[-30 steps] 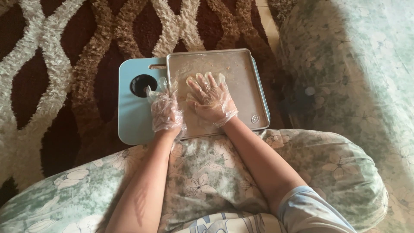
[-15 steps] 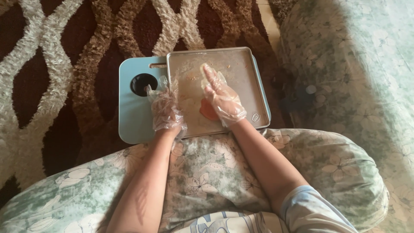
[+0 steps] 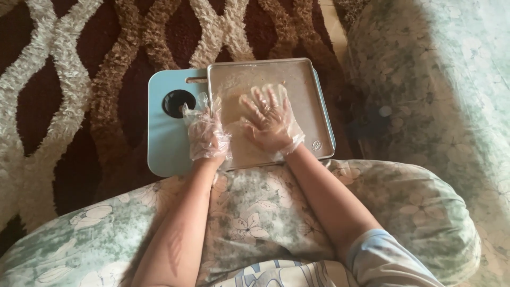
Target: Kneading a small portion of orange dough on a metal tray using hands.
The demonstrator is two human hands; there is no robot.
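A square metal tray (image 3: 311,95) rests on a light blue lap table (image 3: 162,151) that has a round dark cup hole (image 3: 178,103). Both my hands wear clear plastic gloves. My left hand (image 3: 206,133) grips the tray's left edge, fingers curled over the rim. My right hand (image 3: 271,118) lies flat inside the tray, fingers spread, palm pressed down on a thin pale brown layer of dough or paste (image 3: 234,103) that coats the tray's floor. Whatever sits under the palm is hidden.
A shaggy brown and cream rug (image 3: 79,79) lies under the lap table. A floral green cushion (image 3: 255,212) covers my lap right below the tray. A matching floral sofa or cushion (image 3: 441,95) fills the right side.
My right hand was turned on its edge half a second ago, with something reddish under it. Now it lies flat again with spread fingers. My left hand stayed on the tray's edge.
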